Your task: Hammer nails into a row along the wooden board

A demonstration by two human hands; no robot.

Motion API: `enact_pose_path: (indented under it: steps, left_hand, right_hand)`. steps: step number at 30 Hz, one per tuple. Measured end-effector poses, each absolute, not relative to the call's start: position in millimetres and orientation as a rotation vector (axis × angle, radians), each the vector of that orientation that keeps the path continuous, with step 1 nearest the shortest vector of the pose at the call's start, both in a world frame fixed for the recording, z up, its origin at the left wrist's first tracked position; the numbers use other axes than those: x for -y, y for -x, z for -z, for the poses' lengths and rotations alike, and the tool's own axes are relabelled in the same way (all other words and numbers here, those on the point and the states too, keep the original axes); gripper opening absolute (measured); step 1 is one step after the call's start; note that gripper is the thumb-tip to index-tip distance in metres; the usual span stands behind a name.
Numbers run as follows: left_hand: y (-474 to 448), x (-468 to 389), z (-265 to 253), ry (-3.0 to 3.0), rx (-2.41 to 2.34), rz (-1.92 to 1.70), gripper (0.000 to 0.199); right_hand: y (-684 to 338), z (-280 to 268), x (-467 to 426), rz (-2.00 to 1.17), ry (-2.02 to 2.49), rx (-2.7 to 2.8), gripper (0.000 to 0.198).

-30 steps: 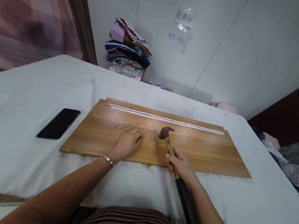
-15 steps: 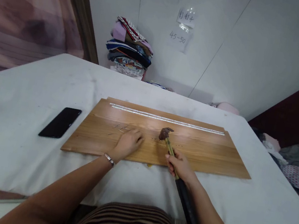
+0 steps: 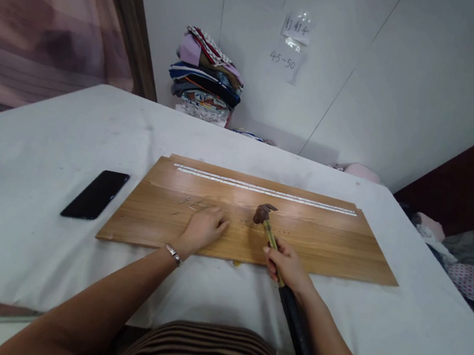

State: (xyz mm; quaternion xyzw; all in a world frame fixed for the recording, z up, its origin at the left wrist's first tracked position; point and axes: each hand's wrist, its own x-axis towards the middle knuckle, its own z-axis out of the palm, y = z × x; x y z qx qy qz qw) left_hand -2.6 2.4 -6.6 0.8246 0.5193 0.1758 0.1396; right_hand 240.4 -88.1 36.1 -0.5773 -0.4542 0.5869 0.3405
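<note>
Grip of the right hand [image 3: 288,264] is wrapped round the hammer [image 3: 290,314], its head over the wooden board [image 3: 334,250]. The left hand [image 3: 204,228] rests on that board, fingers curled; whether it pinches anything cannot be told. Thin nails [image 3: 186,200] lie just beside it. Farther off, two white strips [image 3: 262,191] run lengthwise, and a black phone [image 3: 95,195] lies on the white surface [image 3: 0,246] left of the board.

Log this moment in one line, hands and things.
left hand: on wooden board | right hand: gripping hammer | loose nails: on board, beside left hand | phone: left of board
</note>
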Motion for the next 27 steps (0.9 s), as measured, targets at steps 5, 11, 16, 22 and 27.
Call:
enact_pose_path:
  steps: [5,11,16,22,27]
  left_hand:
    - [2.7,-2.4,6.6,-2.379,-1.486,-0.538,0.027]
    - [3.3,-1.9,5.8,-2.362,-1.457,-0.581,0.028]
    - [3.3,-1.7,6.4,-2.350,-1.450,-0.589,0.028]
    - [3.2,-2.3,8.3,-2.362,-1.457,-0.593,0.027]
    - [2.8,-2.3,7.9,-2.389,-1.471,-0.553,0.028]
  right_hand:
    - [-239.1,-35.5,87.4,-1.532,1.509,1.190,0.040]
    - [-239.2,-32.5,87.8,-1.544,1.497,1.176,0.040]
    - [-239.8,-39.1,88.4,-1.537,1.499,1.170,0.041]
    - [-238.1,-35.6,88.6,-1.552,1.529,1.192,0.040]
    - [-238.4,-35.4,87.4,-1.529,1.517,1.194,0.039]
